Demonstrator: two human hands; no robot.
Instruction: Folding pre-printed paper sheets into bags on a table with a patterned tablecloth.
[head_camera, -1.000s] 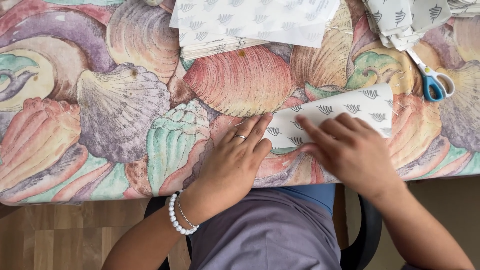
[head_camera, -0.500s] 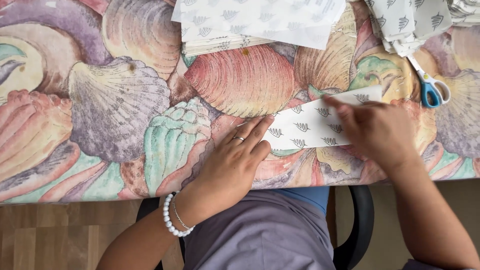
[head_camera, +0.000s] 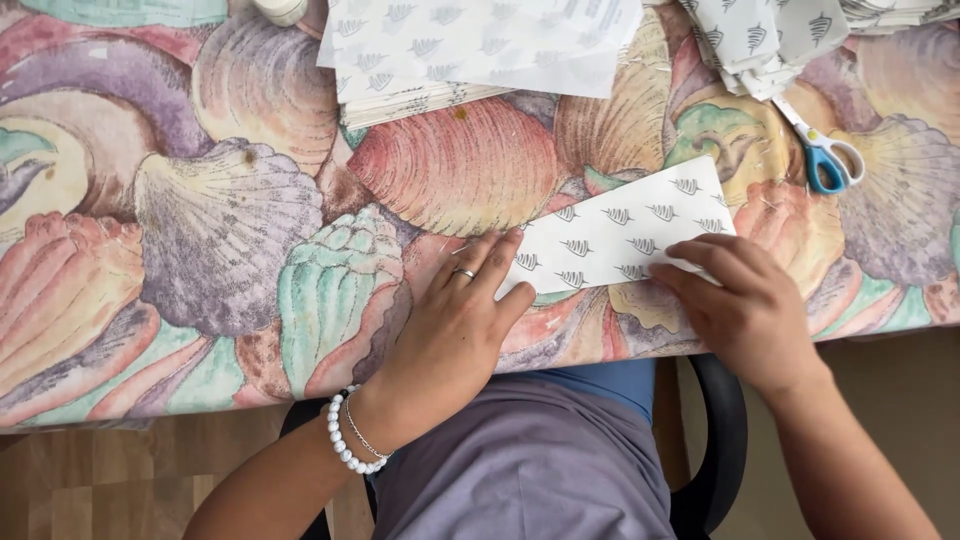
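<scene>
A: Where did the hands sit?

B: Left hand (head_camera: 455, 335) lay flat, palm down, fingers spread and released, pinning the left end of the white folded paper sheet with small grey leaf marks (head_camera: 620, 235). Right hand (head_camera: 745, 310) pressed the sheet's lower right edge with fingers extended; no clenched grip, nothing lifted.

A: And the sheet itself?

B: Flat on the counter with the shell-pattern cloth (head_camera: 200, 230), tilted, running up and to the right from the left grip, between the two hands.

A: Notes on doing it well?

B: My judgement: the left palm had to keep firm weight so the paper could not slide on the slick cloth, while the right fingertips ran along the edge with even pressure. Uneven pressure looked likely to skew the crease.

A: Other stock?

B: A stack of the same leaf-marked white sheets (head_camera: 470, 45) lay well above the left grip, edges fanned. A heap of folded leaf-marked pieces (head_camera: 760, 40) lay above the right grip. Blue-handled scissors (head_camera: 825, 160) rested up and right of it, partly under that heap. No readable labels.
</scene>
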